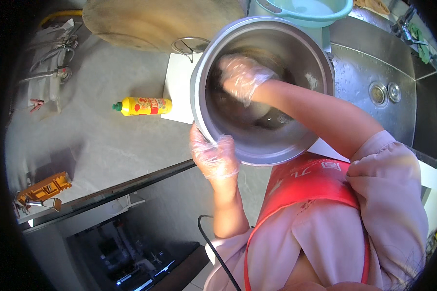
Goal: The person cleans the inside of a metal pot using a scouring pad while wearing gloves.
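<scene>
A large, deep metal pot (pixel 240 143) is tilted so that its mouth faces me. My left hand (pixel 215 156), in a clear plastic glove, grips the pot's lower-left rim with the thumb over the edge. Inside the pot is my right hand (pixel 242 78), also gloved and blurred by motion, close to the inner wall. Its fingers are partly hidden, and I cannot tell whether they hold anything. Some liquid with a shiny spot (pixel 271 119) lies in the bottom of the pot.
Left of the pot, a yellow dish-soap bottle (pixel 145 106) with a green cap lies on the grey counter (pixel 105 142). A round wooden board (pixel 160 22) and a wire stand (pixel 189 47) are behind. To the right is a steel sink (pixel 367 69); a turquoise basin (pixel 309 18) stands beyond the pot.
</scene>
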`<state>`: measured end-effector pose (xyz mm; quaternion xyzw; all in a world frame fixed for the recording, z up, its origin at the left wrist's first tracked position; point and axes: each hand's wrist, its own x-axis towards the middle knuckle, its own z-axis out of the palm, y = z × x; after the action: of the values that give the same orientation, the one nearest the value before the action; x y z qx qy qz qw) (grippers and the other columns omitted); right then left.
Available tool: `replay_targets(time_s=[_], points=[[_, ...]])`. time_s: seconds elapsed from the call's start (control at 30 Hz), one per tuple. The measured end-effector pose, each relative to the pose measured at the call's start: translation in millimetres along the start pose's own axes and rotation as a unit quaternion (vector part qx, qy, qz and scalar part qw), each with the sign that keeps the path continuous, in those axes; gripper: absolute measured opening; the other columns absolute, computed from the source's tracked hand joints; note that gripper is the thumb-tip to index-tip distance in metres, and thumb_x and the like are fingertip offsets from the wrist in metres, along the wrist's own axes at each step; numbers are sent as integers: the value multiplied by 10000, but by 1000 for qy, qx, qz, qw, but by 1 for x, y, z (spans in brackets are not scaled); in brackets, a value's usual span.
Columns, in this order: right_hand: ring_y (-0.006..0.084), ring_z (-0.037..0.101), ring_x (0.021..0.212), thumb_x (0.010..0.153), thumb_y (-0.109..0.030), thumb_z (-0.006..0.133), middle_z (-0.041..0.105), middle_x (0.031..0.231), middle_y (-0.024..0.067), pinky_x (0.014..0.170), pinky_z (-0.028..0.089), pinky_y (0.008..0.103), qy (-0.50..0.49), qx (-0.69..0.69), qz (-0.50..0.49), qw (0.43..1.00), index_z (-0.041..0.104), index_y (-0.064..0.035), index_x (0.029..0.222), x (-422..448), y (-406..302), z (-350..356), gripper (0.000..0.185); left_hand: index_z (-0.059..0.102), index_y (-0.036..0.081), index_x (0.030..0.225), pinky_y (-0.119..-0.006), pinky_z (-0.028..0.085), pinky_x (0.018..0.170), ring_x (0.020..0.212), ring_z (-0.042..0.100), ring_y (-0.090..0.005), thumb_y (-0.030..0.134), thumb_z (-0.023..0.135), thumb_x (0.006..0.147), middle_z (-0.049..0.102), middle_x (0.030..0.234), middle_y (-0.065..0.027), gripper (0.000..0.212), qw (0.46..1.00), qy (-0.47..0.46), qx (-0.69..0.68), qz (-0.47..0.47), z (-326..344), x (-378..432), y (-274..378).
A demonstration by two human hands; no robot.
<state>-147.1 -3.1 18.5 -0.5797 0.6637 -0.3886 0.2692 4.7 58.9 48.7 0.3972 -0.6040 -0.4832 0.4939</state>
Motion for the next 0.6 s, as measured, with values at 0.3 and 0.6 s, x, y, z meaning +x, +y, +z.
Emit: replay_targets(time_s=[0.3, 0.6], points=[[342, 588, 947, 749, -141, 535, 611, 967, 222, 816, 474, 389, -23, -66, -12, 997, 639, -5, 883, -4, 6, 5, 217, 480, -15, 1165, -286, 429, 860, 896, 561, -167, -71, 525, 616, 570, 1019, -83, 553, 1000, 17, -3, -6, -2, -3, -8], [347, 581, 980, 730, -126, 486, 612, 980, 223, 845, 465, 402, 16, 55, 12, 998, 614, 15, 917, -21, 1, 26, 266, 477, -12, 1166, -286, 418, 873, 898, 548, -157, -41, 543, 622, 561, 1025, -78, 549, 1000, 7, 16, 18, -2, -4, -5]])
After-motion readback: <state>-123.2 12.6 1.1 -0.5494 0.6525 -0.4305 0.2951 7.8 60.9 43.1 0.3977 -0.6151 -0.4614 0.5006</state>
